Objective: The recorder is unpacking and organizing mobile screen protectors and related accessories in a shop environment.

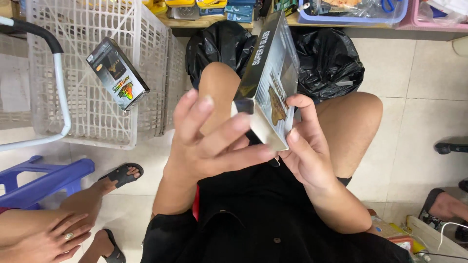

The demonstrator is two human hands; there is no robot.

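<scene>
A flat grey and silver cardboard box (269, 73) with a brown picture on its face is held up over my lap, one end pointing away from me. My left hand (214, 141) wraps its near end, fingers spread across the open flap. My right hand (304, 146) grips the box's right side with thumb and fingertips. A second small black box (117, 73) with a colourful label is in mid-air or resting against the white plastic basket (92, 122) on the left.
A black plastic bag (326, 58) lies past my knees. Another person's hand with a ring (58, 238) and sandalled feet (119, 175) are at lower left, next to a blue plastic stool (44, 180). Shelves with packaged goods (209, 7) run along the top.
</scene>
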